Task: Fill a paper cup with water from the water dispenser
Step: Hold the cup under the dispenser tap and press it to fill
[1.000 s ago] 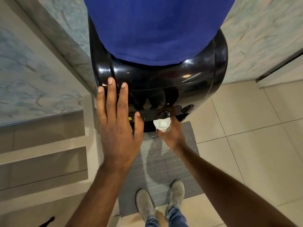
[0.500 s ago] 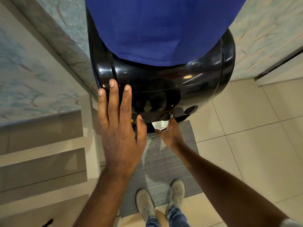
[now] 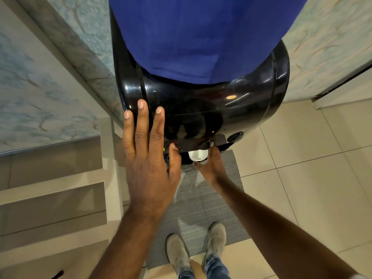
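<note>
A glossy black water dispenser [image 3: 201, 109] stands before me, a blue-covered bottle [image 3: 197, 35] on top. My right hand [image 3: 211, 166] holds a white paper cup [image 3: 197, 155] upright under the dispenser's front edge, below the middle tap knob [image 3: 205, 144]. My left hand [image 3: 147, 156] lies flat with fingers spread on the dispenser's left front; its thumb tip touches the red-marked left tap [image 3: 177, 148]. Whether water is flowing into the cup cannot be seen.
A third knob [image 3: 235, 136] sits at the right of the tap row. A grey mat [image 3: 201, 204] lies on the tiled floor [image 3: 302, 178] under my shoes [image 3: 216, 239]. Steps [image 3: 52, 198] rise at left; marbled walls [image 3: 40, 87] flank the dispenser.
The cup has slid further in under the dispenser's front edge. My left hand has crept a little forward on the black top, its thumb closing onto the left tap.
</note>
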A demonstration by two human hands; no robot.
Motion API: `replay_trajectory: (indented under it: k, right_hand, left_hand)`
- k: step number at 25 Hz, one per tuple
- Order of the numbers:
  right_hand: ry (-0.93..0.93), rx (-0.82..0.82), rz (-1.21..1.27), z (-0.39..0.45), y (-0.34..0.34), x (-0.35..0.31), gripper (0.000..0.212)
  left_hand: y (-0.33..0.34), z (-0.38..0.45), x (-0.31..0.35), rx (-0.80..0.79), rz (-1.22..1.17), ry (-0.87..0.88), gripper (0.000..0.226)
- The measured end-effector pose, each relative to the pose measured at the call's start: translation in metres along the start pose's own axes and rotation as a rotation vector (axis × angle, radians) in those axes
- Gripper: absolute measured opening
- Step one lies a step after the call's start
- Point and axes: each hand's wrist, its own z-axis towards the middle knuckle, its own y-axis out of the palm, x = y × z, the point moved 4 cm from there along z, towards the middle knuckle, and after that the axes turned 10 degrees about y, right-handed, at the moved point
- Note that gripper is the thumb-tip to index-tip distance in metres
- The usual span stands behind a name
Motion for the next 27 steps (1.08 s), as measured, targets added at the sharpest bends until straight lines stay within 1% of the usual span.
replay_trajectory:
  k: [3, 5, 8, 11, 13, 16, 18, 23, 27]
  right_hand:
    - [0.039, 0.009, 0.056, -0.034, -0.020, -0.009, 0.083]
    - [-0.019, 0.052, 0.051, -0.070, -0.040, -0.023, 0.076]
    - [-0.191, 0.144, -0.027, -0.121, -0.067, -0.048, 0.065]
    - [-0.432, 0.271, -0.200, -0.142, -0.079, -0.070, 0.069]
    - [-0.523, 0.280, -0.330, -0.141, -0.073, -0.074, 0.073]
    - [-0.512, 0.257, -0.440, -0.135, -0.064, -0.069, 0.080]
    - [-0.504, 0.263, -0.452, -0.133, -0.061, -0.068, 0.082]
    - [-0.528, 0.338, -0.495, -0.129, -0.062, -0.071, 0.086]
    - [-0.563, 0.352, -0.520, -0.121, -0.068, -0.071, 0.088]
  left_hand:
    - [-0.001, 0.000, 0.000, -0.010, 0.004, 0.003, 0.070]
    - [-0.002, 0.000, 0.001, -0.012, -0.009, -0.011, 0.072]
    - [-0.003, -0.001, 0.001, -0.015, -0.022, -0.027, 0.074]
    - [-0.006, 0.000, 0.002, -0.017, -0.006, -0.019, 0.074]
    - [-0.006, 0.000, 0.003, -0.017, 0.001, -0.018, 0.074]
    - [-0.006, -0.001, 0.004, -0.020, -0.008, -0.027, 0.074]
    - [-0.005, -0.001, 0.003, -0.023, -0.020, -0.035, 0.074]
    - [-0.004, 0.000, 0.004, -0.021, -0.042, -0.048, 0.075]
    - [-0.004, 0.000, 0.003, -0.015, -0.041, -0.041, 0.074]
